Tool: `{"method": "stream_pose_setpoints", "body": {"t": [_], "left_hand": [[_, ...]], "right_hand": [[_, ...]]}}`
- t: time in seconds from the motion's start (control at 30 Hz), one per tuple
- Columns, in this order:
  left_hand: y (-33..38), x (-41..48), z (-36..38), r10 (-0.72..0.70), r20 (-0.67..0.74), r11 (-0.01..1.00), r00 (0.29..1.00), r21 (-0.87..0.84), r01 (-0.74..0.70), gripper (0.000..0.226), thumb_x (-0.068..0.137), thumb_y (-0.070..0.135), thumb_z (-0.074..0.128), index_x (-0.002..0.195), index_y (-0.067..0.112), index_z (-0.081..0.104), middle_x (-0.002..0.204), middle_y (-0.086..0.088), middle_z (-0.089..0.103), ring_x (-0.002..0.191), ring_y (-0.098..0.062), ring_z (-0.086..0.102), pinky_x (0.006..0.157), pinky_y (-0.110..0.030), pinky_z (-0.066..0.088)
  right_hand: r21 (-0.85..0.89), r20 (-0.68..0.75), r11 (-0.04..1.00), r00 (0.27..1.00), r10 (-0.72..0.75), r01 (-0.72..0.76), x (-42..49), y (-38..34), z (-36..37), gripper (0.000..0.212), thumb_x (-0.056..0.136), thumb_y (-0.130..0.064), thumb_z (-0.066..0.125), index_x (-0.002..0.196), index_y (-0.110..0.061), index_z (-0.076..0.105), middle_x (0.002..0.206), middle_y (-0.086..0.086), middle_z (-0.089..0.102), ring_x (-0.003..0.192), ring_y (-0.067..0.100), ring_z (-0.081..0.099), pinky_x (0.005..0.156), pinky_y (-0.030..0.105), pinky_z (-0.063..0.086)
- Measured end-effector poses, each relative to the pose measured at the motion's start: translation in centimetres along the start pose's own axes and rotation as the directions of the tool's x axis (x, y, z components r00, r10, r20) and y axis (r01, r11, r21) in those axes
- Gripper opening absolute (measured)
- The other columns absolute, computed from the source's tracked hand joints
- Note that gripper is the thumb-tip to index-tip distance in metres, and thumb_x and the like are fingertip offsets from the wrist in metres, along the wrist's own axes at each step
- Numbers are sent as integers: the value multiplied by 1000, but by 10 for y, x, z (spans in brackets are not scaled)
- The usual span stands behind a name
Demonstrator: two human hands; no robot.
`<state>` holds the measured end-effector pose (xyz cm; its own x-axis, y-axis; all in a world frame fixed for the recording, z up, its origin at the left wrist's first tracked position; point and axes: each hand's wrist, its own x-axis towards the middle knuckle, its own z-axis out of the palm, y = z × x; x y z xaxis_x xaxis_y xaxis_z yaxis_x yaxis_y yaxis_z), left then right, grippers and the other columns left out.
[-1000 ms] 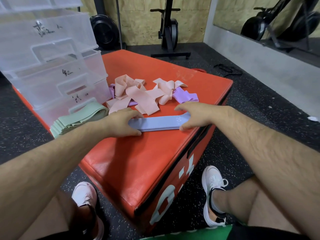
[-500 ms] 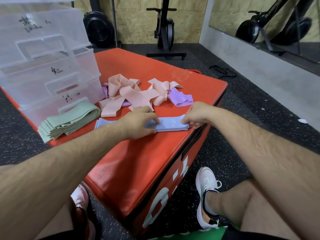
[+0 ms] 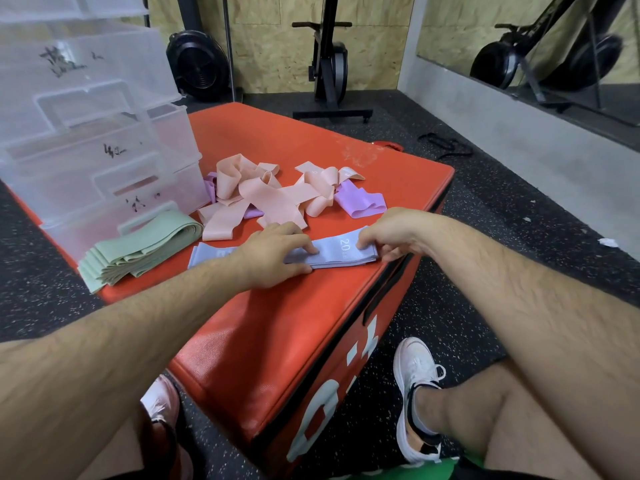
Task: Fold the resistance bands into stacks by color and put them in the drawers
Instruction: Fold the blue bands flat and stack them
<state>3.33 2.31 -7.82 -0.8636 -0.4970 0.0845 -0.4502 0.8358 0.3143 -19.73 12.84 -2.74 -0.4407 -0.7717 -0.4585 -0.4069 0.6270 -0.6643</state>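
Observation:
A light blue band (image 3: 341,252) marked "20" lies flat near the front right edge of the red padded box (image 3: 277,327). My left hand (image 3: 273,259) presses on its middle with flat fingers. My right hand (image 3: 389,233) pinches its right end at the box edge. A folded stack of green bands (image 3: 138,249) sits to the left, in front of the clear plastic drawers (image 3: 104,150). Loose pink bands (image 3: 263,197) and purple bands (image 3: 363,202) lie tangled behind the blue one.
The drawer unit stands on the box's left corner with its drawers closed. My feet in white shoes (image 3: 415,400) rest on the dark speckled floor beside the box. Exercise machines (image 3: 329,64) stand by the far wall, and a black strap (image 3: 446,145) lies on the floor.
My left hand slid right from the blue band's left end to its middle, uncovering the left end. My right hand went from lying flat on the right end to pinching it.

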Motion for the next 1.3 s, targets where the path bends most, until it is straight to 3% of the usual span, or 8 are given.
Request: {"method": "stream_pose_setpoints", "body": {"t": [0.4,0.57,0.67,0.93,1.07,1.13,1.23,1.3], "left_hand": [[20,9,4,87,-17,993,996,-79,-88,42,84,39,75,121,24,64,134,2,54,128,-18,46,111,-38,35],[-8,-5,-16,-108,89,991,990,85,101,64,73,66,69,129,40,51,128,10,54,122,-16,47,104,-44,38],[-15,-10,-17,-173,124,984,977,75,165,74,71,70,69,133,35,48,129,10,53,120,-15,48,105,-44,39],[6,14,-29,-225,14,903,974,-371,214,62,82,49,74,135,29,51,128,13,56,122,-5,51,105,-24,38],[34,41,-34,-118,65,751,991,-647,132,72,83,41,77,144,30,41,140,14,53,133,-2,45,114,-32,36],[42,48,-38,-83,124,724,989,-674,145,63,84,42,76,139,34,47,132,13,60,125,-5,54,109,-36,42],[45,45,-47,-46,190,705,981,-689,167,22,92,31,69,114,29,64,105,11,69,100,-6,64,95,-30,49],[38,40,-54,-52,235,711,971,-674,201,22,91,32,70,110,21,67,98,8,70,93,-6,65,91,-30,49]], "right_hand": [[-178,-223,980,966,-133,94,-16,-14,-39,19,67,-17,74,77,-4,67,61,6,61,51,19,60,70,39,62],[-142,-142,987,986,-91,71,-19,-20,-39,12,78,-7,75,87,0,70,78,8,71,62,14,64,74,35,63],[-148,-118,987,990,-75,57,-20,-20,-41,12,80,-7,75,88,0,70,81,9,71,65,16,64,69,31,63],[-170,-98,961,967,-236,218,-27,-19,-46,23,77,-16,78,85,4,72,74,9,67,66,17,62,67,29,60],[-267,-101,864,879,-466,428,-44,-36,-43,23,76,-15,74,92,1,72,71,8,61,62,12,54,61,31,52],[-306,-104,800,817,-566,516,-55,-44,-44,12,75,-13,72,87,-13,76,74,10,66,63,9,55,64,33,50],[-240,-163,772,760,-629,588,-64,-50,-48,14,77,-10,73,85,-21,76,72,-7,72,63,1,61,61,27,53],[-229,-223,765,732,-643,602,-65,-51,-52,13,77,-13,74,87,-21,77,76,-10,74,68,2,64,68,28,54]]}}
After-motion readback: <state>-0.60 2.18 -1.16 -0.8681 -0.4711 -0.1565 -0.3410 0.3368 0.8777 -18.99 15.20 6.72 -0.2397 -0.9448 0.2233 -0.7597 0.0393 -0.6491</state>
